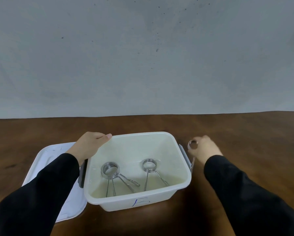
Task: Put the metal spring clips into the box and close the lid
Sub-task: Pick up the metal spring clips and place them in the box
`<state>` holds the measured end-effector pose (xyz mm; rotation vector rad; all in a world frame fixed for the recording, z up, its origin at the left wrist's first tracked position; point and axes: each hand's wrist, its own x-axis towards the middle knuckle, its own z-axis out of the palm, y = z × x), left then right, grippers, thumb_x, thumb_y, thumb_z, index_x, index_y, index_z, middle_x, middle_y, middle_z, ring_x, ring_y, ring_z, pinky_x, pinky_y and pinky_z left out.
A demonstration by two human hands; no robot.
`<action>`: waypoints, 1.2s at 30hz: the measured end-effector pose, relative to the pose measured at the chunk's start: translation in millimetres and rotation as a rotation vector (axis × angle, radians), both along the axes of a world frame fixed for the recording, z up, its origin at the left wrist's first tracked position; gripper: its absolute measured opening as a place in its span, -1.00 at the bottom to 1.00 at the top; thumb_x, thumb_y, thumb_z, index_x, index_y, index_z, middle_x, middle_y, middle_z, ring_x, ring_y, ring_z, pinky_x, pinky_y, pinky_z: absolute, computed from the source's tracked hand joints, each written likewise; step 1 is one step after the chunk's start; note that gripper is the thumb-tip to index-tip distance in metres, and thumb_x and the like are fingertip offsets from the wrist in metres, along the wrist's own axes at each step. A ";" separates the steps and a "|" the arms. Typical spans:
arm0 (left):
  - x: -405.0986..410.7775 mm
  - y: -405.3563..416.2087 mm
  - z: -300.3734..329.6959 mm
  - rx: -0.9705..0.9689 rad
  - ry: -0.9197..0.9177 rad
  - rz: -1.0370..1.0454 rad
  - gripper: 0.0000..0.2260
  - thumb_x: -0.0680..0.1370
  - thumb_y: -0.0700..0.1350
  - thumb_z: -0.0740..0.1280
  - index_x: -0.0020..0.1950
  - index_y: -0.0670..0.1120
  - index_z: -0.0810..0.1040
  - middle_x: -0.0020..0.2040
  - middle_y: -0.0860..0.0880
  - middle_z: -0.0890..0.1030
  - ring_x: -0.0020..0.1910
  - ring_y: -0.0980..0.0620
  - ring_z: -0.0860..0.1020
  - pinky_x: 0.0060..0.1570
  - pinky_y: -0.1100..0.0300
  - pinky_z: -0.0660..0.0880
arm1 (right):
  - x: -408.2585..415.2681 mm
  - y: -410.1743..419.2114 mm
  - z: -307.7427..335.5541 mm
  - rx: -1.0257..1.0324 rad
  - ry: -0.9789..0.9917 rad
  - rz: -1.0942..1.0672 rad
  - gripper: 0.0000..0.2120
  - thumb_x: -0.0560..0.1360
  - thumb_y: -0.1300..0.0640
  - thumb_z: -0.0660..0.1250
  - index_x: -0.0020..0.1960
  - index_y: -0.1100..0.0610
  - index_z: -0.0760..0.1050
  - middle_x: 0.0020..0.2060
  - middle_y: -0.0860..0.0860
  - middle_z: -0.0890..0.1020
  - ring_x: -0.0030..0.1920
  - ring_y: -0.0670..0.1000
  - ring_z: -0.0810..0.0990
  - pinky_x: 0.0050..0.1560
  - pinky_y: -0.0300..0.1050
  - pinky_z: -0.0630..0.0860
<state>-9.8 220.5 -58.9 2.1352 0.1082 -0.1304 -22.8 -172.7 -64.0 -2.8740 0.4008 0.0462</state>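
**Clips in box, one more in hand**

Three clips in view. Two lying on the floor of the open box (pixel 161 200): left clip (pixel 111 169) with a thick coil and crossed handles pointing toward 5 o'clock, right clip (pixel 149 165) with a thinner coil and legs spreading toward 6 o'clock, the two a little apart. Third clip (pixel 193 145) outside the box, at 3 o'clock of its far right corner, blurred, gripped in the right hand (pixel 205 148) with fingers closed around it, coil end at the fingertips.

Left hand (pixel 90 143) clasped over the box's far left corner, thumb lying along the rim, fingers curled outside. Grey latches on both short sides. Blue mark on the near wall.

Lid (pixel 47 154) off, lying flat at 9 o'clock of the box, touching or nearly so, partly under the left sleeve (pixel 40 193). All on a dark wooden table (pixel 245 133), grey wall (pixel 143 57) at 12 o'clock.
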 end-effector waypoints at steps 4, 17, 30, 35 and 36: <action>-1.8 -1.2 2.8 0.001 0.000 0.000 -0.65 0.55 0.20 0.33 -0.20 -0.03 0.71 -0.28 -0.03 0.42 -0.27 -0.01 0.34 -0.23 0.11 0.25 | -2.5 4.9 92.5 0.104 -0.265 0.120 -0.57 0.47 -0.03 0.43 0.30 0.07 0.54 0.17 0.09 0.56 0.02 0.11 0.61 -0.06 -0.08 0.50; -9.2 -5.7 10.5 -0.035 0.011 -0.012 -0.61 0.59 0.10 0.34 -0.40 -0.03 0.56 -0.38 0.00 0.27 -0.38 0.01 0.22 -0.37 0.17 0.16 | -16.2 149.9 34.9 -0.093 0.251 0.543 -0.80 0.41 0.01 0.41 -0.24 0.11 0.46 -0.31 -0.03 0.49 -0.26 0.05 0.48 -0.35 -0.16 0.30; -7.0 -5.0 10.4 -0.021 -0.013 -0.024 -0.60 0.61 0.08 0.32 -0.29 -0.19 0.49 -0.39 0.01 0.24 -0.39 0.03 0.21 -0.47 0.26 0.15 | -6.3 163.3 -3.0 -0.290 0.361 0.531 -0.73 0.52 0.02 0.37 -0.20 0.13 0.35 -0.33 -0.01 0.40 -0.17 0.08 0.41 -0.12 -0.12 0.30; -6.4 -4.8 10.0 -0.002 -0.017 -0.027 -0.60 0.61 0.09 0.31 -0.28 -0.20 0.47 -0.39 0.00 0.24 -0.44 0.07 0.21 -0.49 0.30 0.14 | -7.0 161.8 -0.9 -0.287 0.345 0.523 -0.73 0.52 -0.06 0.36 -0.06 0.11 0.37 -0.14 0.02 0.46 -0.15 0.09 0.41 -0.09 -0.12 0.31; -6.4 -4.7 10.0 -0.005 -0.021 -0.025 -0.60 0.61 0.08 0.31 -0.28 -0.17 0.44 -0.41 0.02 0.22 -0.47 0.09 0.19 -0.51 0.31 0.13 | -7.3 161.2 -0.1 -0.285 0.352 0.521 -0.72 0.52 -0.09 0.36 -0.05 0.10 0.39 -0.14 0.02 0.46 -0.14 0.09 0.41 -0.09 -0.12 0.31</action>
